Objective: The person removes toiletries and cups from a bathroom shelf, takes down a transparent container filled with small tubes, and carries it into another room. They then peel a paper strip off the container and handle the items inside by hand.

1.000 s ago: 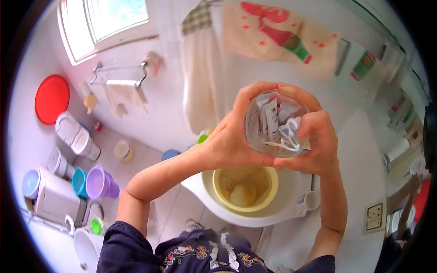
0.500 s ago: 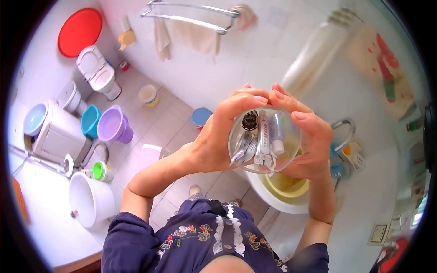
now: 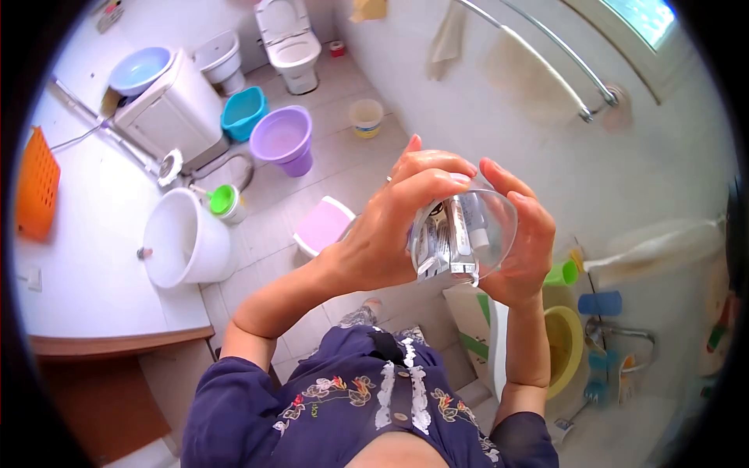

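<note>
A clear round container (image 3: 503,222) is held up in front of my chest, its open mouth toward me. My left hand (image 3: 378,230) is wrapped round its left side, with fingers over the far rim. Around the right side curl the fingers of my right hand (image 3: 527,261). Inside lie a white tube with dark print (image 3: 459,238), a pale capped bottle or tube (image 3: 477,222) and smaller silvery packets or tubes (image 3: 429,248). A dark ribbed item at the back is mostly covered by my left fingers.
A yellow basin (image 3: 568,343) sits in the sink at right, near a curved faucet (image 3: 636,334). Left on the tiled floor are a purple bucket (image 3: 285,136), a teal basin (image 3: 244,115), a pink-topped stool (image 3: 324,224) and a large white tub (image 3: 195,242). A towel rail (image 3: 538,58) crosses the wall.
My view has turned to the left, so the room's things sit further right. Both hands still hold the container, which is tipped more, and my left fingers cover more of its contents.
</note>
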